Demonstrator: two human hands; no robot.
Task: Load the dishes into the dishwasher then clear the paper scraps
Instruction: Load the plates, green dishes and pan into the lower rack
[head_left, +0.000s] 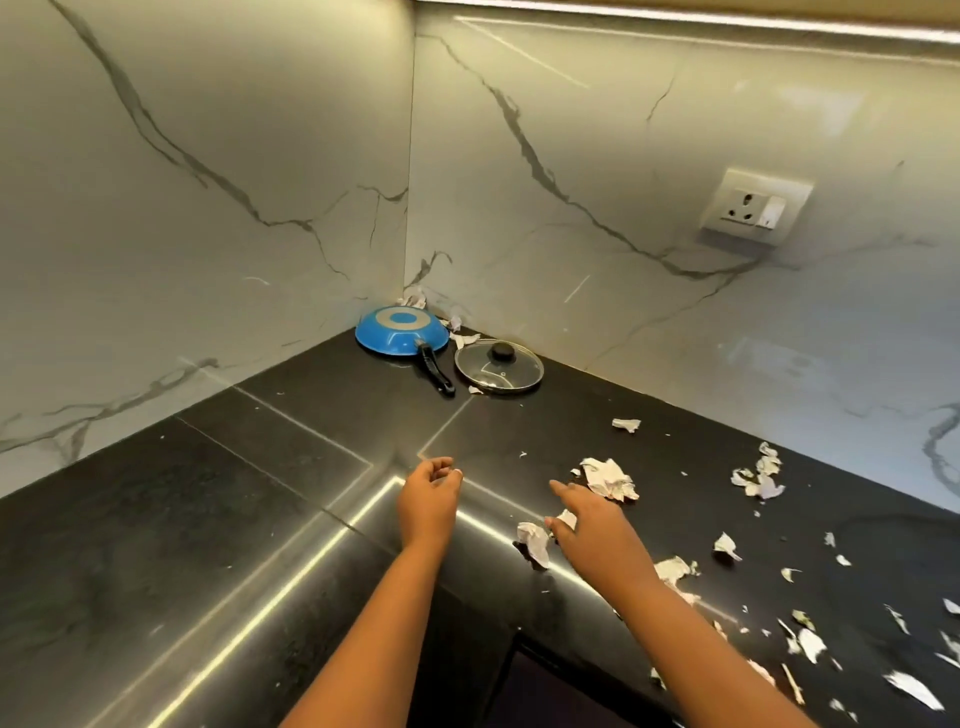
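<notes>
Head view: black polished stone worktop (156, 545) carries an upturned blue frying pan (400, 332) and a round glass lid with black knob (498, 366) in the far corner, not yet loaded. Torn white paper scraps (608, 478) lie on the right, some near the edge, so a hasty sweep could drop them. Left hand (428, 499) fingers loosely curled, empty. Right hand (592, 525) fingers straight, gripping nothing.

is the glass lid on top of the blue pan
No, the glass lid lies on the counter beside the upturned blue pan.
</notes>
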